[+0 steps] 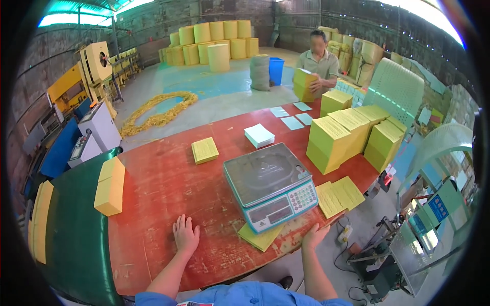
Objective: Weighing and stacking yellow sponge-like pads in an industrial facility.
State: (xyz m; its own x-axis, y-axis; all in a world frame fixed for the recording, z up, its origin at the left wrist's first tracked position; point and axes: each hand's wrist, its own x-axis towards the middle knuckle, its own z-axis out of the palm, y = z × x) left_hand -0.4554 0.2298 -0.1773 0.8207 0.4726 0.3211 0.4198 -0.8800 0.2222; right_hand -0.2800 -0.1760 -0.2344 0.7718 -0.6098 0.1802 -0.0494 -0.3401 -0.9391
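Observation:
My left hand lies flat on the red table, fingers stretched out, holding nothing. At the table's near edge rests my right hand, its fingers extended and nothing visible in it. Between and beyond my hands stands a digital scale with a bare metal pan and a keypad facing me. Yellow sheets stick out from under its front. Beside its right corner, close to my right hand, lie two thin piles of yellow paper. A small yellow paper stack sits left of the scale.
Tall yellow paper stacks stand at the table's right; white paper lies at the far side. Across the table, a person holds a yellow stack. A green conveyor belt carrying yellow bundles adjoins the left. Machinery stands right.

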